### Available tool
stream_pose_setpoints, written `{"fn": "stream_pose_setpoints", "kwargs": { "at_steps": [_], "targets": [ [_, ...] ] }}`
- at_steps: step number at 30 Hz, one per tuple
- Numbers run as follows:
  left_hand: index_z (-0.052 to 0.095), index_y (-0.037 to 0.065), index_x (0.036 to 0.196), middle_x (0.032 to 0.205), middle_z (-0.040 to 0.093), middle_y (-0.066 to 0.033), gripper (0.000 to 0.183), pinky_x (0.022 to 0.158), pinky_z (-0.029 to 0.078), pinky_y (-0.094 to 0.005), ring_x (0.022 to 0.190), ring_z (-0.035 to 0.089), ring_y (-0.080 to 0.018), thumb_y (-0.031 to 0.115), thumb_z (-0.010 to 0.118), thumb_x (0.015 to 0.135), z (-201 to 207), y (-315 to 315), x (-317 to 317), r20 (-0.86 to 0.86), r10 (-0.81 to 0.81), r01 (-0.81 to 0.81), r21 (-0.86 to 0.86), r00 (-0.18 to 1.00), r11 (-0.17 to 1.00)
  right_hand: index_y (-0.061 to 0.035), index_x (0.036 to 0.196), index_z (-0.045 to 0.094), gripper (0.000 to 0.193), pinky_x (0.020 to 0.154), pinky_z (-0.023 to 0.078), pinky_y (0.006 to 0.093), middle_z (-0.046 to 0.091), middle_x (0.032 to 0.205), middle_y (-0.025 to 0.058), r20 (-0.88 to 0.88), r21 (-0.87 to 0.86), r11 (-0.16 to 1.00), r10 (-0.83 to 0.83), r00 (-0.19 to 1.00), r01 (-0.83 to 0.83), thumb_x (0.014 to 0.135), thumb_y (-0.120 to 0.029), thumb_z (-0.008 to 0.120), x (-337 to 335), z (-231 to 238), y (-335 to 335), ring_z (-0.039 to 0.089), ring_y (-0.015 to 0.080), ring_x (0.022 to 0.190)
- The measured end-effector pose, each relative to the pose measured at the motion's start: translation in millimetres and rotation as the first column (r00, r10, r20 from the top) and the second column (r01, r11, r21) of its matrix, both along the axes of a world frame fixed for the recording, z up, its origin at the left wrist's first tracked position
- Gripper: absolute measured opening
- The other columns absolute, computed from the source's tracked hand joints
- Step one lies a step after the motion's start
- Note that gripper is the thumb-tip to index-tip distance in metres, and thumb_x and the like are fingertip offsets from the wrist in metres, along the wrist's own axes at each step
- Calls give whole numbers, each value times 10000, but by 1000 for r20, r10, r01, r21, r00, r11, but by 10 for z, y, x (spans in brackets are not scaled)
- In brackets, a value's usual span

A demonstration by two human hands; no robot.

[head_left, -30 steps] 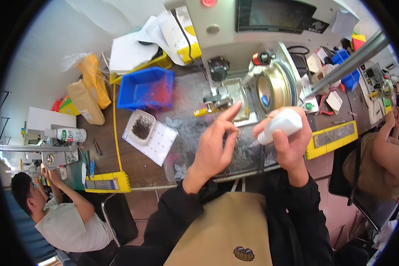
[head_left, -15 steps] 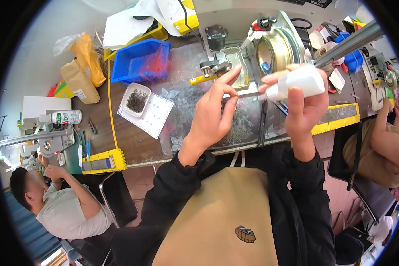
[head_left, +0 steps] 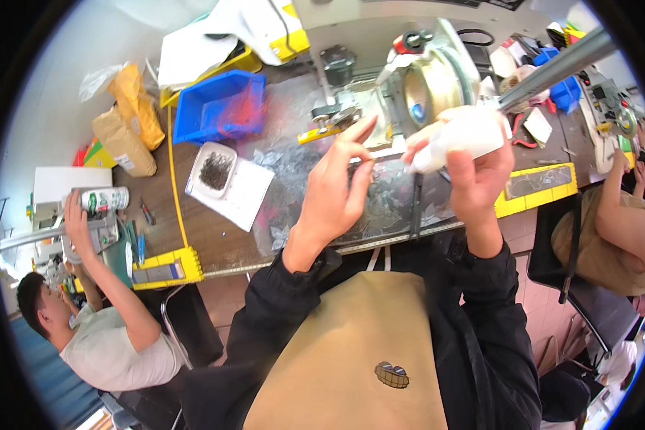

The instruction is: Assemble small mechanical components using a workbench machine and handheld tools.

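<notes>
Above the middle of the bench, my left hand (head_left: 327, 192) is closed in a pinch, thumb and index tips together; whatever is between them is too small to name. My right hand (head_left: 478, 188) grips a white squeeze bottle (head_left: 474, 137), tilted so its narrow end points left toward the pinched fingertips. A gap separates the bottle from the left fingers. Behind the hands stands a large spool of clear line (head_left: 417, 100) beside a small bench device (head_left: 333, 118). Left of my left hand, a white dish (head_left: 228, 185) of small dark wiry pieces rests on a white card (head_left: 245, 197).
A blue bin (head_left: 187, 118) with reddish strands stands at the back left. Black rods (head_left: 416, 204) lie below the bottle. Red-handled pliers (head_left: 524, 142) and a yellow-edged strip (head_left: 537, 190) are on the right. A seated co-worker (head_left: 115, 344) reaches toward a white bottle (head_left: 104, 198) at left.
Both hands shift slightly left in the picture, as the bench scene does too. The bottle stays gripped and the left pinch holds. The co-worker at left has raised an arm to the white bottle.
</notes>
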State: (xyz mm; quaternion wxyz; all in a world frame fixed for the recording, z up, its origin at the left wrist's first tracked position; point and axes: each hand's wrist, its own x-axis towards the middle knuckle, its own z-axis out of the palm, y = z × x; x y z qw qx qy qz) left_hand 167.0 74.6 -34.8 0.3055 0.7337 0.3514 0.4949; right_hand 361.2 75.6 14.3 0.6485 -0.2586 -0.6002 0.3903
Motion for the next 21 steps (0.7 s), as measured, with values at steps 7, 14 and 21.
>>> {"fn": "stream_pose_setpoints", "kwargs": {
  "at_steps": [7,14,21],
  "targets": [
    [484,9,1038,1477,475,-289,125,1136,343,-416,1368,495,-393,-66,506,940,3,-71,-32,-11,21,-22,-104,1000,994,28,1202,525,339,783,563,324,712,962,158,154,-121,981,-133,979,152,948,-146,667,883,95,-106,715,211,834],
    [473,11,1029,1508,425,-302,88,1170,306,-456,1417,432,-400,-47,459,963,30,-82,-40,-11,-6,4,-130,1000,991,0,1227,522,301,730,594,294,717,1066,152,337,-93,789,-549,765,607,1030,-222,574,2126,586,233,729,192,886],
    [474,-3,1027,1488,448,-309,99,1145,357,-446,1395,459,-412,-63,493,949,51,-69,-25,-92,40,-47,-79,995,996,-8,1177,504,305,724,611,290,716,1062,133,237,-9,774,-613,754,633,1011,-237,620,2482,601,994,728,183,923]
  ]
}}
